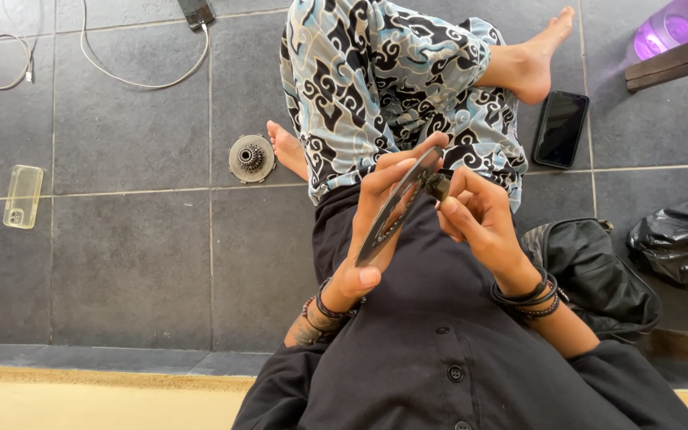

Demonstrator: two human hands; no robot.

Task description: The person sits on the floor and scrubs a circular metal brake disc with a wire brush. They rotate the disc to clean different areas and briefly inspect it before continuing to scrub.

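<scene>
I sit cross-legged on a grey tiled floor and look down at my lap. My left hand (376,215) grips a flat, dark metal disc (396,209) edge-on to the camera, fingers wrapped over its rim. My right hand (479,219) pinches a small dark part (438,185) at the disc's upper end, touching it. Both wrists wear dark bead bracelets. A round metal cog set (251,158) lies on the floor beside my left foot.
A black phone (560,127) lies near my right foot. At the right are a black bag (591,271) and a black plastic sack (682,239). A clear phone case (23,196) lies at far left, white cables (121,76) at the top, a purple container (674,28) top right.
</scene>
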